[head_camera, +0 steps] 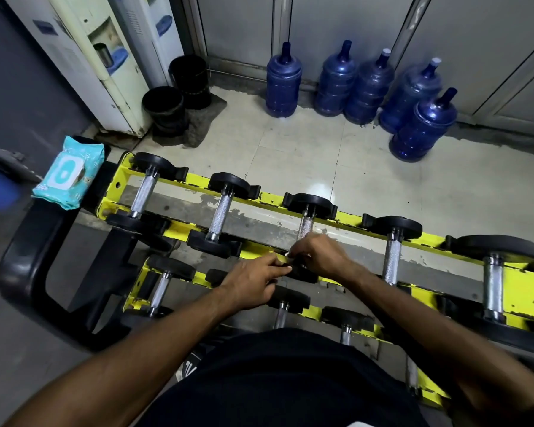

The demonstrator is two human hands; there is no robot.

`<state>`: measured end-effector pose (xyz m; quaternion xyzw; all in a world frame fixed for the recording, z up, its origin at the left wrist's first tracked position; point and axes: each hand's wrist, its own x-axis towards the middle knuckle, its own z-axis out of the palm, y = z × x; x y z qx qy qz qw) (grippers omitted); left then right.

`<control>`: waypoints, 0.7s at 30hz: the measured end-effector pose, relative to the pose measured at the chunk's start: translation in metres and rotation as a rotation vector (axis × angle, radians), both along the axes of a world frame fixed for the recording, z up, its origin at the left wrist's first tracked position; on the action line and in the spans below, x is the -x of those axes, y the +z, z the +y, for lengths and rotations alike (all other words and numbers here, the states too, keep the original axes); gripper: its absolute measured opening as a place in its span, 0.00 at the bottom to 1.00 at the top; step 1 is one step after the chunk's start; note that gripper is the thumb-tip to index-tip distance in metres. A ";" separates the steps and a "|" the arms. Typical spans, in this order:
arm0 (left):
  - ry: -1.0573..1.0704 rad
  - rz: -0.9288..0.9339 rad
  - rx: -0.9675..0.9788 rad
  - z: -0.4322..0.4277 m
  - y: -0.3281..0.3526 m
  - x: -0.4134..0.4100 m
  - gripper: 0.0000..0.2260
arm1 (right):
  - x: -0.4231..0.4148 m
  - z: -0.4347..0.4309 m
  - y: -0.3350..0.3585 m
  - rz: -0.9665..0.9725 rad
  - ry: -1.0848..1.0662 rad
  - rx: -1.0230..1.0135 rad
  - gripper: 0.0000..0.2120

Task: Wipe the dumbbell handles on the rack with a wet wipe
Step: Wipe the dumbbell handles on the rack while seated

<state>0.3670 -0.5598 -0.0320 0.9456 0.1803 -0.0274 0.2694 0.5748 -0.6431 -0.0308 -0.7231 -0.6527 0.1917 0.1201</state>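
The wet-wipe pack [65,174] lies far left on a black chair [19,260], its print too small to read. My left hand [253,283] reaches right with its fingers curled, but I can't tell what it grips. A pale scrap of wet wipe [287,254] shows where it meets my right hand [319,257]. That hand pinches the scrap at the near end of the third dumbbell handle [305,224] on the yellow rack [349,217].

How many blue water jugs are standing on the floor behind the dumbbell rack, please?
5. Four blue jugs form a back row: leftmost, second, third, fourth. The fifth stands in front of the fourth. None appears hidden.
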 end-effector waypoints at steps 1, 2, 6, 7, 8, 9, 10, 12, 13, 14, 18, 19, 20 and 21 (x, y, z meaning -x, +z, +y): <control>-0.022 0.012 -0.026 0.000 -0.003 0.002 0.23 | -0.001 0.000 0.001 -0.052 0.048 0.040 0.08; -0.044 0.025 -0.051 0.001 -0.005 0.004 0.25 | -0.003 0.002 0.003 -0.087 0.034 0.044 0.08; -0.126 0.065 -0.135 -0.001 -0.008 0.008 0.28 | -0.005 0.027 0.010 -0.209 -0.171 0.031 0.11; -0.142 0.067 -0.157 -0.002 -0.008 0.008 0.29 | -0.002 0.032 0.012 -0.250 -0.144 0.085 0.12; -0.154 0.067 -0.176 -0.002 -0.007 0.009 0.29 | 0.002 0.036 0.013 -0.278 -0.084 0.163 0.12; -0.163 0.064 -0.188 -0.001 -0.006 0.009 0.29 | 0.006 0.037 0.015 -0.295 -0.013 0.238 0.11; -0.169 0.060 -0.197 -0.001 -0.005 0.009 0.29 | 0.011 0.038 0.016 -0.312 0.050 0.291 0.10; -0.184 0.050 -0.216 0.000 -0.004 0.008 0.29 | 0.013 0.040 0.018 -0.322 0.091 0.308 0.09; -0.192 0.046 -0.223 0.000 -0.004 0.007 0.30 | 0.011 0.044 0.017 -0.306 0.069 0.287 0.08; -0.198 0.048 -0.227 0.000 -0.004 0.007 0.30 | 0.007 0.048 0.017 -0.285 0.027 0.259 0.08; -0.196 0.063 -0.224 0.001 -0.007 0.007 0.30 | -0.007 0.043 0.014 -0.201 -0.130 0.079 0.10; -0.193 0.060 -0.218 0.001 -0.008 0.007 0.30 | -0.006 0.035 0.013 -0.179 -0.124 0.055 0.10; -0.191 0.060 -0.211 0.001 -0.008 0.007 0.30 | -0.005 0.024 0.010 -0.145 -0.102 0.045 0.09; -0.187 0.060 -0.203 0.001 -0.009 0.007 0.30 | -0.003 0.013 0.008 -0.086 -0.080 0.045 0.07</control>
